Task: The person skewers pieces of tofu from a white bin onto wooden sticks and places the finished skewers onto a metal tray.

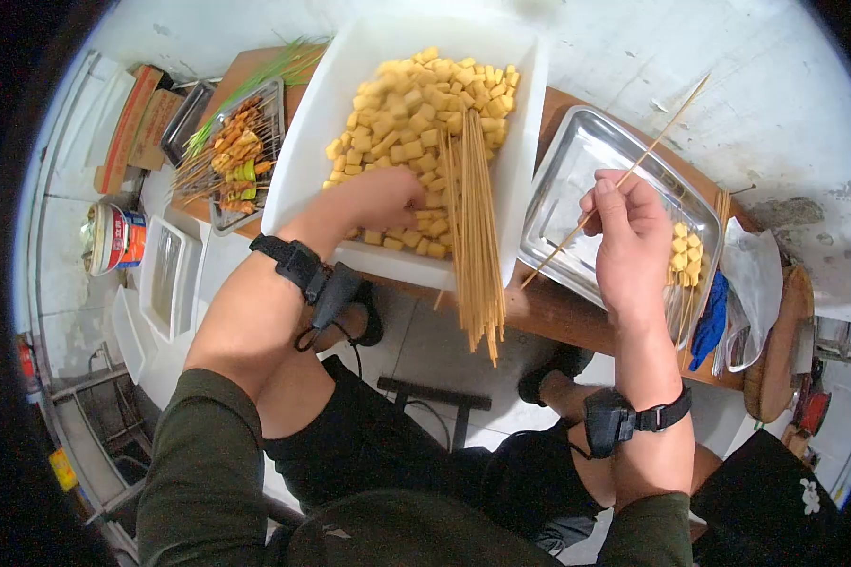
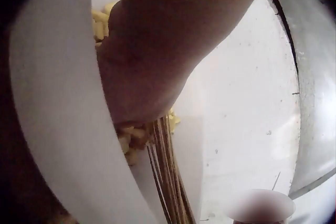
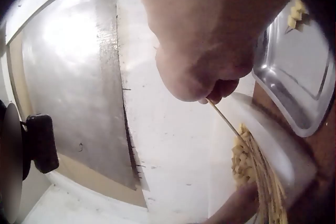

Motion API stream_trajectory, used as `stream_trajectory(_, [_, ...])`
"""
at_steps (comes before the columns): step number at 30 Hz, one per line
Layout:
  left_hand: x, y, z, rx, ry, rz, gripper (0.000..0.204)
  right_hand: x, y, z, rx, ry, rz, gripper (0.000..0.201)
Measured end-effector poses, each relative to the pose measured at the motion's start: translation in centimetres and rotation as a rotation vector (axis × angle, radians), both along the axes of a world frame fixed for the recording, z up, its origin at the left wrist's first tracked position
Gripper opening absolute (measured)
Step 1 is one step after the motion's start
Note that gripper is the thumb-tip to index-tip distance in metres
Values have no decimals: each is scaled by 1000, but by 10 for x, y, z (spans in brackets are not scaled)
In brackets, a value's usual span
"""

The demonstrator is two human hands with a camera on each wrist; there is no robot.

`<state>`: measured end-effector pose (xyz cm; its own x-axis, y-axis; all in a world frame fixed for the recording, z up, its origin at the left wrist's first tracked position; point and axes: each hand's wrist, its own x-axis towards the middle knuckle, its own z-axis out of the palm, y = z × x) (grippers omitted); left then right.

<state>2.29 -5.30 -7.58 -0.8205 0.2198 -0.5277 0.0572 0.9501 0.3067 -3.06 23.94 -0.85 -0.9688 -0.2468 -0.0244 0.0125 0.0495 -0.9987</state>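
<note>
My right hand (image 1: 629, 222) pinches one long bamboo skewer (image 1: 667, 128) between thumb and fingers, above a metal tray (image 1: 563, 194). The bare skewer slants from upper right to lower left. My left hand (image 1: 388, 200) reaches down into a white plastic tub (image 1: 298, 180) among many yellow cubes (image 1: 407, 151). Its fingertips are hidden, and I cannot tell whether they grip a cube. Beside that hand a thick bundle of bamboo skewers (image 1: 477, 255) lies over the tub's near rim. In the right wrist view, the skewer (image 3: 223, 116) extends from below the right hand (image 3: 205, 50).
Skewered yellow cubes (image 1: 686, 255) lie at the right end of the metal tray. On the left, another tray (image 1: 279, 104) holds cooked-looking skewers (image 1: 241, 151) and green stalks (image 1: 274, 71). A blue cloth (image 1: 709, 321) and a clear plastic bag (image 1: 752, 293) sit at the table's right end.
</note>
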Motion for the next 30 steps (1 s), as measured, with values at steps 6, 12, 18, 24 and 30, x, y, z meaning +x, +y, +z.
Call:
stream_trajectory(6, [0, -3, -7, 106, -70, -1, 29, 0, 5, -3, 29, 3, -7, 19])
stream_trajectory(12, [-3, 4, 1, 135, -104, -6, 27, 1, 5, -3, 52, -3, 1, 19])
stream_trajectory(18, [2, 2, -11, 220, -21, -24, 26, 2, 3, -6, 37, -10, 23, 19])
stream_trajectory(24, [-1, 8, -1, 134, -139, 6, 30, 3, 3, -5, 76, 2, 17, 19])
stream_trajectory(30, [0, 10, -2, 103, -114, -19, 30, 0, 6, -6, 88, -7, 17, 20])
